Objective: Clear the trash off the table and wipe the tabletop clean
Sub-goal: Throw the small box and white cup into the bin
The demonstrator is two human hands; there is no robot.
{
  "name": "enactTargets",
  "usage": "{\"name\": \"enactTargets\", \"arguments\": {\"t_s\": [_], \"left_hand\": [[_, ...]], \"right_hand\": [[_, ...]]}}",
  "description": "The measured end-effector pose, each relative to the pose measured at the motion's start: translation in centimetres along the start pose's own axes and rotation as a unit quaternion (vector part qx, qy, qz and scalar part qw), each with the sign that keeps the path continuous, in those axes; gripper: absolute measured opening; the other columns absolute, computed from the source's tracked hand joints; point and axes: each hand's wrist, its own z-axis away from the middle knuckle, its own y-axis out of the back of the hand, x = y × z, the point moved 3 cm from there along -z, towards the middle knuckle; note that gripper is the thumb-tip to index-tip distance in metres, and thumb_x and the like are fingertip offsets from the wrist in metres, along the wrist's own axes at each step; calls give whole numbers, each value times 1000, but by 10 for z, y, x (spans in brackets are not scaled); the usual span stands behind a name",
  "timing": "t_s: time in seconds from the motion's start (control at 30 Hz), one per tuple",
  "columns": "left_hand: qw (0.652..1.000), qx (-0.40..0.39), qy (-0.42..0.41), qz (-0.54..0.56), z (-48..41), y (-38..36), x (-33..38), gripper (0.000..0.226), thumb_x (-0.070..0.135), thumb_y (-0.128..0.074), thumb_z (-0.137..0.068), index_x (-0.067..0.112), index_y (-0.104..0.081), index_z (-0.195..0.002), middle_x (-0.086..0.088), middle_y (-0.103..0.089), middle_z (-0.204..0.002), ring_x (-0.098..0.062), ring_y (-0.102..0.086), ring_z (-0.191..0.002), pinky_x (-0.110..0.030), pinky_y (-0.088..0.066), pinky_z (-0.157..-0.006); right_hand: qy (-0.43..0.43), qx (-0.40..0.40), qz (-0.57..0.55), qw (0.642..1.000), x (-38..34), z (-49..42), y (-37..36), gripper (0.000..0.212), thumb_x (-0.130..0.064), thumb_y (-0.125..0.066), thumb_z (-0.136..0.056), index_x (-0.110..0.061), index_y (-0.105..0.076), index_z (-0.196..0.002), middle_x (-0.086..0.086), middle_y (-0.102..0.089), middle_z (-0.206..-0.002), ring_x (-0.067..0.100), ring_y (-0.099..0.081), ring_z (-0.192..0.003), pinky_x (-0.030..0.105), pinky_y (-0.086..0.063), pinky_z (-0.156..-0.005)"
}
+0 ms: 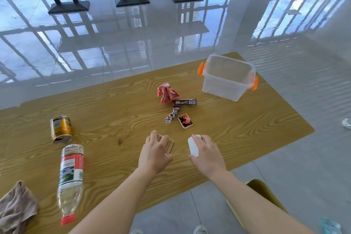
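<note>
On the wooden table (106, 100), my left hand (154, 153) lies over a small brown cardboard piece (169, 145), fingers curled on it. My right hand (208, 153) grips a white paper cup (192, 147) lying near the front edge. Beyond the hands sit a crumpled red wrapper (167, 93), a dark chocolate bar wrapper (187, 102), a twisted silver wrapper (171, 115) and a small red-black sachet (185, 120). At the left are a gold can (61, 129) and a clear plastic bottle (70, 180) on its side. A brownish cloth (16, 209) is bunched at the near left corner.
A clear plastic bin (228, 77) with orange handles stands open at the table's far right corner. A brown stain (120, 141) marks the tabletop. A yellow chair seat (264, 194) is under my right arm. Crumpled trash (346, 123) lies on the floor at right. Black table bases (131, 0) stand beyond.
</note>
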Motion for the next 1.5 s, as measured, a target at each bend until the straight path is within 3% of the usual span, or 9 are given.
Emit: {"name": "enactTargets", "arguments": {"t_s": [0.17, 0.5, 0.83, 0.97, 1.07, 1.2, 1.5], "left_hand": [[999, 12, -40, 7, 3, 5, 25, 63, 34, -69, -76, 25, -49, -135, -12, -32, -146, -30, -42, -121, -35, -52, -78], [988, -8, -153, 35, 22, 11, 64, 63, 35, -66, -78, 25, -49, -137, -10, -34, -144, -27, -42, -123, -35, -50, -83], [956, -68, -277, 66, 77, -37, 158, 63, 40, -65, -80, 26, -47, -139, -5, -37, -140, -26, -42, -125, -33, -46, -85], [941, -96, -316, 66, 101, -82, 206, 64, 46, -65, -80, 30, -45, -140, -3, -36, -143, -23, -44, -125, -30, -48, -87], [943, -123, -305, 54, 109, -129, 240, 65, 49, -65, -83, 34, -41, -141, 1, -31, -148, -19, -38, -130, -26, -46, -92], [947, -163, -275, 38, 101, -207, 279, 67, 50, -67, -82, 36, -39, -142, 5, -33, -142, -16, -40, -126, -19, -47, -86], [943, -244, -227, -19, 52, -385, 307, 74, 47, -69, -79, 27, -39, -145, -2, -39, -133, -19, -43, -118, -28, -49, -91]], "right_hand": [[-25, 25, -6, 999, 15, 13, 13, 73, -38, -70, -85, -27, -33, -147, 6, -35, -148, 30, -43, -125, 38, -43, -100], [-132, 99, -38, 985, 31, 84, 28, 68, -35, -67, -85, -29, -35, -145, 0, -37, -145, 25, -44, -124, 37, -48, -90], [-262, 143, -90, 950, 120, 169, 30, 65, -32, -63, -83, -25, -41, -144, 3, -43, -143, 26, -47, -124, 33, -41, -99], [-319, 127, -121, 931, 192, 192, 24, 68, -26, -65, -81, -23, -41, -145, 4, -45, -142, 24, -46, -126, 32, -39, -98], [-358, 89, -132, 920, 253, 201, 12, 73, -30, -67, -82, -21, -36, -147, 7, -42, -144, 26, -45, -127, 32, -39, -99], [-377, 41, -141, 915, 330, 202, -16, 74, -29, -68, -82, -20, -35, -147, 9, -40, -144, 30, -46, -125, 34, -41, -96], [-388, -15, -160, 907, 466, 171, -116, 71, -29, -67, -84, -23, -33, -147, 6, -39, -144, 29, -47, -123, 37, -44, -93]]}}
